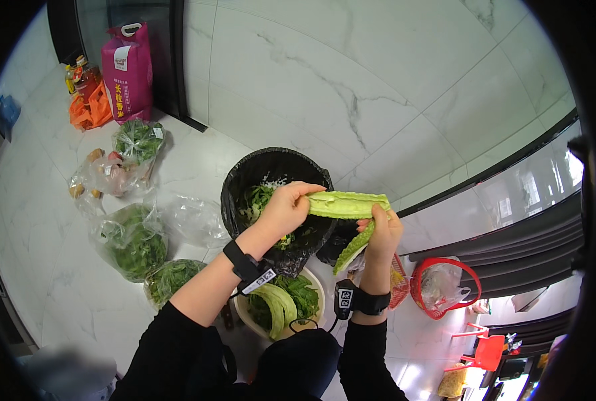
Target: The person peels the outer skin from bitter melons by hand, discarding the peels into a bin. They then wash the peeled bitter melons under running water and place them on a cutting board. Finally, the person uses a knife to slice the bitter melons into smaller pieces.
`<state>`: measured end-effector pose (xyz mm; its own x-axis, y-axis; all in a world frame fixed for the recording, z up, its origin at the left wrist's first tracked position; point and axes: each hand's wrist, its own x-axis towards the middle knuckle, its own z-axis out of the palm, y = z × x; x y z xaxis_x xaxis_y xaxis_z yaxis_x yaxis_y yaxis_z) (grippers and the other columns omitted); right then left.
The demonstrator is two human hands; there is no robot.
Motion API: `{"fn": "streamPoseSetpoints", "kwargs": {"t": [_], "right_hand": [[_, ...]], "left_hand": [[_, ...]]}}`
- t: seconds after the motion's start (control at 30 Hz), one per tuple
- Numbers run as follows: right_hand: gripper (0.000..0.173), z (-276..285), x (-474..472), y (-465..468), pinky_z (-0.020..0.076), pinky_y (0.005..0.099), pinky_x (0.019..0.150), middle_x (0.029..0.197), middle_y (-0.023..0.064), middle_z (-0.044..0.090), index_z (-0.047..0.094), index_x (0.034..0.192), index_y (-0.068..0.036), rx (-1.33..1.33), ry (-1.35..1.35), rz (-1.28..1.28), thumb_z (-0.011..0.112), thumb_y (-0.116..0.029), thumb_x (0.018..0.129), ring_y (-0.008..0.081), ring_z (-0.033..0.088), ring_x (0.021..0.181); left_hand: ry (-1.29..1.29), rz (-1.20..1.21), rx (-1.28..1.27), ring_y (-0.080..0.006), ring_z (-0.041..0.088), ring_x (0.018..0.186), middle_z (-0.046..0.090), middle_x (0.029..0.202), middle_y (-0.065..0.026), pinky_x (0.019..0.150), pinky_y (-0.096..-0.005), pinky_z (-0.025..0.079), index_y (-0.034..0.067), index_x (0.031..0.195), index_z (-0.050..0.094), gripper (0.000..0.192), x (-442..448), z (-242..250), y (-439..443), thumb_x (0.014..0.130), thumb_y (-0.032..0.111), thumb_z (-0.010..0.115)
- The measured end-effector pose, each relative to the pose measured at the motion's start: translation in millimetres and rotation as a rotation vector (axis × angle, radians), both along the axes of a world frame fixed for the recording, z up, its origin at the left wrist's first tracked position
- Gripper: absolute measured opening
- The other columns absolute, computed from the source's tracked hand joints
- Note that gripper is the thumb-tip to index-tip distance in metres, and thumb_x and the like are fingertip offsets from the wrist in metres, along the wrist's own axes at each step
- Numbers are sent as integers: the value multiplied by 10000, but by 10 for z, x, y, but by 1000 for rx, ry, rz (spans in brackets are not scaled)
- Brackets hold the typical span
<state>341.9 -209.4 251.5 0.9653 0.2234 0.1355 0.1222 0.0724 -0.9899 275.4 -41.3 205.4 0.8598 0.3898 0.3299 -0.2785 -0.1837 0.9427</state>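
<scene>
A hollowed bitter melon half [348, 205] is held crosswise above a bin lined with a black plastic bag [232, 200], its pale inner side facing up. My left hand [285, 208] grips its left end, and my right hand [385, 233] pinches the right end. Hanging from my right hand is a second bitter melon piece [352, 249], slanting down to the left. Leafy scraps [259, 198] and white bits lie inside the bin. Closer to my body, a cream basin [320, 290] holds leafy greens [300, 290] and more bitter melon pieces [281, 308].
Bagged greens [135, 245] and bagged root vegetables [112, 173] lie on the tiled floor at left. A purple rice bag [127, 75] stands behind them beside bottles in an orange bag [92, 108]. At right are a red basket [423, 301] and a red chair [488, 352].
</scene>
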Motion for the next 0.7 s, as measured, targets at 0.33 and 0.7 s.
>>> {"fn": "streamPoseSetpoints", "kwargs": {"t": [0.33, 0.7], "right_hand": [[153, 40, -148, 110, 435, 202, 463, 674, 79, 607, 580, 846, 67, -100, -81, 22, 517, -72, 851, 95, 547, 498], [148, -68, -210, 99, 438, 203, 461, 657, 77, 601, 578, 846, 63, -67, -63, -5, 510, -68, 855, 93, 542, 492]], "left_hand": [[104, 196, 146, -254, 574, 778, 614, 761, -88, 701, -323, 464, 39, 863, 667, 241, -13, 65, -92, 688, 193, 607], [150, 214, -69, -171, 570, 636, 626, 764, -118, 588, -254, 446, -1, 861, 663, 229, 14, -204, -77, 732, -1, 475]]}}
